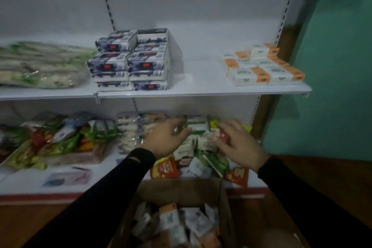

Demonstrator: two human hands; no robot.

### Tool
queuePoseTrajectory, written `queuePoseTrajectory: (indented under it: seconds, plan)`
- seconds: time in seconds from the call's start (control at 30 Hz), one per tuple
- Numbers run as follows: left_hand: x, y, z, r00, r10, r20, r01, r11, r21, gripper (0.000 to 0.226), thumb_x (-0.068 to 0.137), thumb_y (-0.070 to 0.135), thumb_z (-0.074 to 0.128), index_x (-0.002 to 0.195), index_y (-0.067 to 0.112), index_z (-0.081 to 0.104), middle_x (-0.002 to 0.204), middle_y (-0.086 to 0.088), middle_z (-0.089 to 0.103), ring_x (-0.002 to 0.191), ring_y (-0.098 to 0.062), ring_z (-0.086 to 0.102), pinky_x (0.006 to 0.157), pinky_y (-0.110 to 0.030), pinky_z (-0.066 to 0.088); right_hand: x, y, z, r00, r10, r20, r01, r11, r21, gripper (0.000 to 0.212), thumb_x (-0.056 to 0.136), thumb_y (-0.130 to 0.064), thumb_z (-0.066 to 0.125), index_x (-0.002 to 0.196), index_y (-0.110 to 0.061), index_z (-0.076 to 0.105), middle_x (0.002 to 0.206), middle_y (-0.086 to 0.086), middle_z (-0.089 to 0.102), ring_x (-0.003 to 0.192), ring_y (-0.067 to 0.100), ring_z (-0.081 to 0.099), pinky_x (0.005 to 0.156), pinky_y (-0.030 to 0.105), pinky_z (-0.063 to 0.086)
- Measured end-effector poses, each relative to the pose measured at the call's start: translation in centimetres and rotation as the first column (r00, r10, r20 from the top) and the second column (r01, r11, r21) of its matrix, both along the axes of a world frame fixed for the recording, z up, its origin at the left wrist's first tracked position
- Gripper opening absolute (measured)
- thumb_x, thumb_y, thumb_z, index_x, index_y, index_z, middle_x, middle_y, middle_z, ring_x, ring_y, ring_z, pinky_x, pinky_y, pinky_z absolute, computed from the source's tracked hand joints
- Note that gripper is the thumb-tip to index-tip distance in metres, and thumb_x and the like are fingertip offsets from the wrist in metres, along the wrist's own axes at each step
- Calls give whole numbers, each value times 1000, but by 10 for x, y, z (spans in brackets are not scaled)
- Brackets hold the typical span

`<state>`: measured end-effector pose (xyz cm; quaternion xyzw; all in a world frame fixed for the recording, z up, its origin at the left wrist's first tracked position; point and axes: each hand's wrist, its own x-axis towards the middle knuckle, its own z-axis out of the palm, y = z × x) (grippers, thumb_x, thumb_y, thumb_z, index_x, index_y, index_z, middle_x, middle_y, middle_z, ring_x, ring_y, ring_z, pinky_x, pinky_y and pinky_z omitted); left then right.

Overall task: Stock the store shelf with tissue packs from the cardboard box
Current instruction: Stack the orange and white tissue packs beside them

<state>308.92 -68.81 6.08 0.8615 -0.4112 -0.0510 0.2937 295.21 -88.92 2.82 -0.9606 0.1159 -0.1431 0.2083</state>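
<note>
Both my hands reach over the lower shelf [30, 183]. My left hand [167, 137] curls its fingers at the edge of a green and white tissue pack [198, 127] at the back of the shelf. My right hand [237, 143] holds a small red pack [223, 134] by its fingers. A loose pile of small packs [201, 159] in white, green and red lies beneath both hands. The open cardboard box [181, 191] stands on the floor below, with several white and orange packs [173, 221] inside.
The upper shelf [201, 90] carries a stack of blue and white tissue boxes [130, 60], orange and white packs [261, 66] at the right and a clear bag of packs [40, 64] at the left. Colourful packs [60, 137] fill the lower shelf's left. A teal wall [332, 86] stands at the right.
</note>
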Motion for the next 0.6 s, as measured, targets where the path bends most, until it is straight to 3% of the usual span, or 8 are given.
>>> queuePoseTrajectory:
  seconds: [0.13, 0.27, 0.33, 0.43, 0.53, 0.6]
  plan:
    - [-8, 38, -66, 993, 18, -118, 14, 966, 259, 47, 95, 49, 49, 131, 20, 57, 133, -2, 58, 117, -18, 55, 91, -23, 39, 4, 46, -54, 978, 106, -181, -89, 991, 101, 61, 96, -57, 41, 146, -22, 38, 148, -1, 34, 133, 17, 39, 107, 27, 35]
    - [-1, 61, -137, 962, 97, -257, 24, 901, 433, 44, 96, 43, 49, 132, 19, 55, 135, -3, 56, 120, -23, 53, 96, -27, 39, 13, 72, -116, 897, 181, -402, -104, 973, 205, 66, 94, -63, 38, 148, -25, 35, 153, -3, 30, 135, 16, 38, 107, 29, 35]
    - [5, 71, -179, 922, 151, -356, 36, 882, 469, 44, 94, 46, 50, 131, 22, 55, 133, -2, 57, 116, -20, 55, 94, -27, 41, 21, 81, -154, 836, 196, -513, -81, 968, 237, 70, 91, -69, 35, 147, -26, 37, 153, -1, 31, 135, 18, 39, 108, 33, 36]
    - [16, 78, -246, 887, 208, -412, 65, 827, 559, 56, 89, 56, 46, 133, 22, 52, 136, -6, 55, 122, -24, 52, 99, -31, 41, 33, 89, -204, 785, 202, -586, -28, 956, 292, 52, 99, -49, 44, 142, -20, 44, 145, 4, 43, 128, 22, 46, 103, 32, 39]
    - [21, 80, -304, 849, 269, -456, 87, 779, 621, 62, 92, 55, 46, 142, 17, 42, 146, -8, 43, 128, -29, 45, 103, -36, 40, 45, 93, -259, 717, 232, -657, 30, 931, 363, 43, 101, -40, 44, 136, -14, 48, 132, -3, 50, 125, 24, 49, 92, 27, 39]
    - [22, 79, -341, 814, 313, -489, 98, 756, 648, 70, 91, 60, 44, 146, 18, 35, 150, -8, 37, 132, -30, 41, 106, -38, 38, 54, 96, -297, 671, 228, -705, 98, 916, 389, 53, 101, -44, 44, 144, -15, 40, 146, 1, 45, 132, 24, 44, 102, 28, 37]
